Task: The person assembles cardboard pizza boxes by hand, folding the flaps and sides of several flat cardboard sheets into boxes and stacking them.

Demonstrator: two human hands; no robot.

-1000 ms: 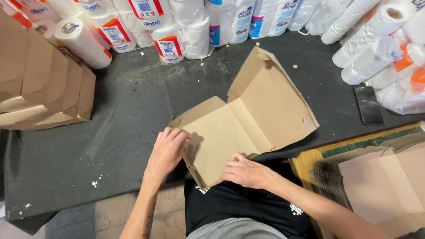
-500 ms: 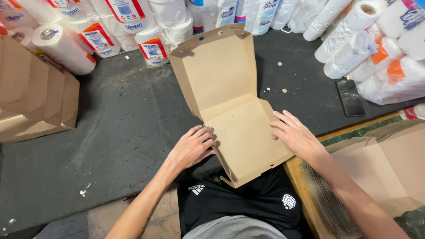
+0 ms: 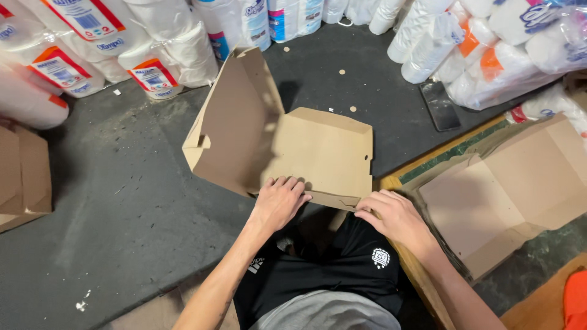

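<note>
A brown cardboard box blank [image 3: 318, 153] lies partly folded on the dark mat in front of me, its large lid panel [image 3: 232, 122] tilted up at the left. My left hand [image 3: 278, 201] presses flat on the near edge of the base panel, fingers together. My right hand [image 3: 394, 217] pinches the near right corner flap of the same box. My legs in black shorts are below the box.
Wrapped paper rolls [image 3: 140, 49] line the back and right [image 3: 501, 43]. A dark phone [image 3: 440, 105] lies on the mat. A stack of flat cardboard blanks [image 3: 501, 195] sits at right, folded boxes [image 3: 21, 177] at left.
The box has turned, and its lid panel now stands at the left instead of the far side. Both hands have shifted to the near edge of the box.
</note>
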